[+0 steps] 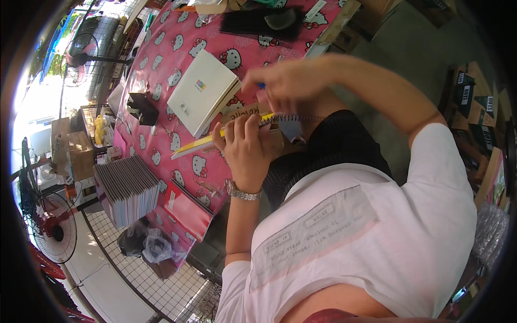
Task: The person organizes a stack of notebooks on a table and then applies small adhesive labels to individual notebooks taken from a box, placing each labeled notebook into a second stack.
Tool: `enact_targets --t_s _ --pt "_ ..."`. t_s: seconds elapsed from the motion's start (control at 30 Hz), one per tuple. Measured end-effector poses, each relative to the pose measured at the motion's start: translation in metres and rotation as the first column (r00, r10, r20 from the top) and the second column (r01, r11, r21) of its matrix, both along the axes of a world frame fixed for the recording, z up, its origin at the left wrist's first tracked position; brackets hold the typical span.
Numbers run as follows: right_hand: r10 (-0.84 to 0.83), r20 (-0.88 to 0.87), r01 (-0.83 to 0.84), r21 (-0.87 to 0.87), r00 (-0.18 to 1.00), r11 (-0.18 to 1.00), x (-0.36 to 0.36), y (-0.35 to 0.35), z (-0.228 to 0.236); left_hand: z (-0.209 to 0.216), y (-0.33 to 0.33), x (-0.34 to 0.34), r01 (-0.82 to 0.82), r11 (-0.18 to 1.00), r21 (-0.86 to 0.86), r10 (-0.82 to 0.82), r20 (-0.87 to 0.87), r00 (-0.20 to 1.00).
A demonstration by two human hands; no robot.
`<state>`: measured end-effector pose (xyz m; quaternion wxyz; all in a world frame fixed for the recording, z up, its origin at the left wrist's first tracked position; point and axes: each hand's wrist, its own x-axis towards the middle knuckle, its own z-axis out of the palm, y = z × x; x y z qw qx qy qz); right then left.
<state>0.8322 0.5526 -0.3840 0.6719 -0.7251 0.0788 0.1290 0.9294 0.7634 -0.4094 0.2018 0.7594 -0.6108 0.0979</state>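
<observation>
My left hand (245, 141), with a metal watch at its wrist, is closed round a yellow-edged notebook (196, 144) held edge-up over my lap. A black spiral coil (293, 117) runs along the notebook's right end and sticks out past it. My right hand (293, 81) is raised above that coil, blurred by motion, so its fingers are hard to read. A stack of white spiral notebooks (200, 89) lies on the table just beyond the left hand. Behind the held notebook, a piece of brown cardboard with handwriting (245, 112) shows in part.
The table has a pink cartoon-print cover (161, 70). On it are black coils (253, 24), a small black box (142, 109), a tall stack of notebooks (129, 188) and a red notebook (186, 210). A fan (54, 226) stands left; cardboard boxes (474, 107) are piled right.
</observation>
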Motion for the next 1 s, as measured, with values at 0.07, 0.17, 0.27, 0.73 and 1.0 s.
enact_targets --t_s 0.07,0.17,0.27,0.73,1.0 --pt "-0.214 0.27 0.328 -0.509 0.939 0.796 0.03 -0.066 -0.054 0.002 -0.004 -0.002 0.041 0.999 0.017 -0.041 -0.005 0.999" --pt "-0.67 0.382 0.511 -0.86 0.636 -0.005 0.071 -0.128 -0.126 0.004 -0.005 0.001 0.062 0.998 0.029 -0.06 -0.044 0.997" --pt "-0.65 0.46 0.446 -0.872 0.604 -0.203 0.077 -0.147 -0.175 0.007 -0.005 -0.001 0.073 0.997 -0.005 -0.074 -0.081 0.994" --pt "-0.016 0.513 0.505 -0.839 0.858 0.202 0.073 -0.056 -0.16 -0.003 -0.002 0.011 0.128 0.986 -0.102 -0.129 -0.005 0.992" --pt "0.236 0.171 0.031 -0.864 0.957 0.503 0.106 -0.074 -0.161 0.003 -0.003 0.009 0.155 0.985 -0.08 -0.161 -0.071 0.984"
